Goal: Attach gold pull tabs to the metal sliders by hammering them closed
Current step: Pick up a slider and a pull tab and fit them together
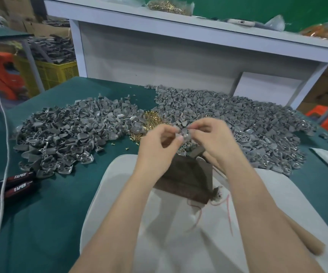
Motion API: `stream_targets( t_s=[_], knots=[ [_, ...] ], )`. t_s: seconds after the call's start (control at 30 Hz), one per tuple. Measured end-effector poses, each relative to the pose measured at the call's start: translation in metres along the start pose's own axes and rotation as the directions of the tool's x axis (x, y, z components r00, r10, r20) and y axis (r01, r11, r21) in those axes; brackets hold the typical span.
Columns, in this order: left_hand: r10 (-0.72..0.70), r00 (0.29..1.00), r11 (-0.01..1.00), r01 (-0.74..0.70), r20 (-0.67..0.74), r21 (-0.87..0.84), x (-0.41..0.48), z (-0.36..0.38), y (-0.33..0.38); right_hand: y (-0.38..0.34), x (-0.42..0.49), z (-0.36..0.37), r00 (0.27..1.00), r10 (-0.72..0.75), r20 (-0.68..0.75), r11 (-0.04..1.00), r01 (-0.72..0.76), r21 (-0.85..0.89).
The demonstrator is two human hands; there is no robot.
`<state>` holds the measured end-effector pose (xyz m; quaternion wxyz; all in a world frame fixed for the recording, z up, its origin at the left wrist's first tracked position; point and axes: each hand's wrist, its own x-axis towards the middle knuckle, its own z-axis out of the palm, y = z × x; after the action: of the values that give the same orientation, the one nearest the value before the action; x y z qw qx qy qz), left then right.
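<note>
Fitting | I read left hand [158, 141] and right hand [213, 137] both pinching one slider [185, 134] above the block [184, 177] — ready for hammering; tab probably being seated, too blurred | gold tabs [151, 118] kept near.

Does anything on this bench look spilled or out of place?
A few gold pull tabs lie loose on the green cloth, strayed from the gold heap between the grey slider piles. Frayed threads hang from the brown block corner.

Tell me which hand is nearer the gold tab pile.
Left. The left hand is right beside the gold tab pile; the right hand is farther off to its right.
</note>
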<state>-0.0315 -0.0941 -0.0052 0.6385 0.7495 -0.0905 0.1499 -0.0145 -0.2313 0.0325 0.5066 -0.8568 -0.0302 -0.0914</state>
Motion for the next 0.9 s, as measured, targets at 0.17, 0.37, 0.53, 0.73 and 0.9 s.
stream_targets(
  t_s=[0.17,0.37,0.53,0.73,0.9],
  knots=[
    [-0.024,0.949,0.864,-0.139,0.315,0.483,-0.010,0.011,0.002,0.028,-0.032,-0.024,0.995,0.095,-0.022,0.984,-0.090,0.155],
    [0.038,0.984,0.789,-0.135,0.172,0.599,-0.010,0.010,0.003,0.042,-0.031,-0.016,0.997,0.016,-0.072,0.994,-0.008,0.110],
    [0.118,0.983,0.887,-0.167,0.138,0.430,-0.010,0.008,0.005,0.040,-0.031,-0.014,0.995,-0.063,-0.076,0.996,0.068,0.059],
    [0.219,0.948,0.844,-0.304,0.233,0.442,-0.011,0.012,0.006,0.031,-0.037,-0.002,0.994,-0.096,-0.044,0.991,0.099,0.092],
    [0.243,0.949,0.869,-0.306,0.202,0.390,-0.012,0.012,0.009,0.030,-0.038,-0.004,1.000,-0.004,-0.004,0.962,0.005,0.274]
  ],
)
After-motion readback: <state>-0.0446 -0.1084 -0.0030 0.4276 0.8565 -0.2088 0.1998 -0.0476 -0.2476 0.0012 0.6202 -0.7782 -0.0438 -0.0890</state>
